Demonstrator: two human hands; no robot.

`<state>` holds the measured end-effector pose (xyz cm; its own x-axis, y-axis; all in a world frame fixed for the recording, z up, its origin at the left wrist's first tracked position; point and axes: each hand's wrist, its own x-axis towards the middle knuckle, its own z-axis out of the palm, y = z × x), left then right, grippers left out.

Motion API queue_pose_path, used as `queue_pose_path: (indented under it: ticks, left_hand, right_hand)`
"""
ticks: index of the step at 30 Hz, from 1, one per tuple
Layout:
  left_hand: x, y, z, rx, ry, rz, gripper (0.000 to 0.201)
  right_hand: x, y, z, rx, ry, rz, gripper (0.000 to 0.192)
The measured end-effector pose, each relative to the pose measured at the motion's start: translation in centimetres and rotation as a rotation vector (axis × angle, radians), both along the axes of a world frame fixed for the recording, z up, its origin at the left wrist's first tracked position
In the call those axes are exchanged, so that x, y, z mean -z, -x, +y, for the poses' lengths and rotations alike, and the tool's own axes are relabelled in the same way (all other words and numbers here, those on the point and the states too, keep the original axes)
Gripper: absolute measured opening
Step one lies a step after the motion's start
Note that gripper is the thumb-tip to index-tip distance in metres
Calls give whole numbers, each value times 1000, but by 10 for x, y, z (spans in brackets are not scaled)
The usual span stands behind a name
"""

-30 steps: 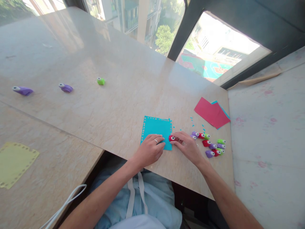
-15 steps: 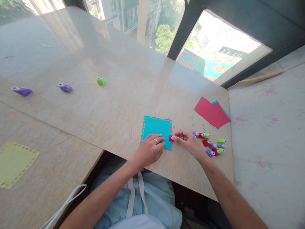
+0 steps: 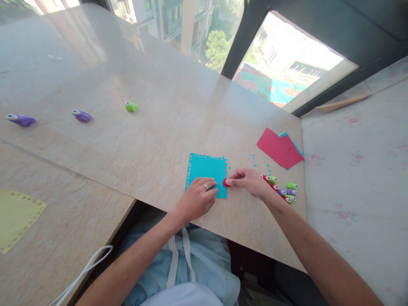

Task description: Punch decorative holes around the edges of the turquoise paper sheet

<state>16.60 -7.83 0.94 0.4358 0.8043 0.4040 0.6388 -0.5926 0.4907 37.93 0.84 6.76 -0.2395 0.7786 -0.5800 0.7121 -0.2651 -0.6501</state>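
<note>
Far to the left on the surface [image 3: 127,140] lie 2 purple punches [image 3: 19,120] and a green punch [image 3: 130,106], all well apart from the hands, and a yellow sheet [image 3: 15,219] with a punched border lies on the lower table at the left edge.

The teal paper [image 3: 207,170] lies flat near the front edge of the surface, its left and top borders already perforated. The left hand [image 3: 197,197] rests palm down on the near part of the sheet, fingers [image 3: 208,187] spread flat and pressing it, gripping nothing.

Just right of those fingers, the red punch [image 3: 225,182] sits at the paper's right edge, near the lower corner, with its mouth toward the sheet and its long axis running left to right, across that edge. The right hand [image 3: 250,182] pinches it from the right, thumb and forefinger closed on its body; it is the nearer hand.

Further right, a cluster of small punches [image 3: 282,190] lies just beyond the right hand, and red and teal sheets [image 3: 280,148] lie behind it.
</note>
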Motion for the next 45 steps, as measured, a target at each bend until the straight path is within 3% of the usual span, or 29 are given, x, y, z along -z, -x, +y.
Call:
queue_pose_path:
  ticks: [6, 10, 24, 37, 42, 45]
  left_hand:
    - [1, -1, 1, -7, -15, 0, 17]
    - [1, -1, 1, -8, -14, -5, 18]
    - [5, -1, 1, 11, 14, -21, 20]
    - [4, 0, 1, 6, 16, -40, 23]
    - [4, 1, 0, 7, 20, -59, 21]
    - [5, 1, 0, 3, 25, -68, 21]
  right_hand:
    - [-9, 23, 11, -147, -37, -258, 9]
    - [-14, 34, 15, -227, -20, -354, 4]
    - [-3, 35, 19, -235, -2, -268, 6]
    - [-6, 24, -15, -167, -219, -179, 14]
    - [-5, 16, -33, -214, -395, -125, 29]
    - [-2, 10, -37, -304, -485, -135, 27]
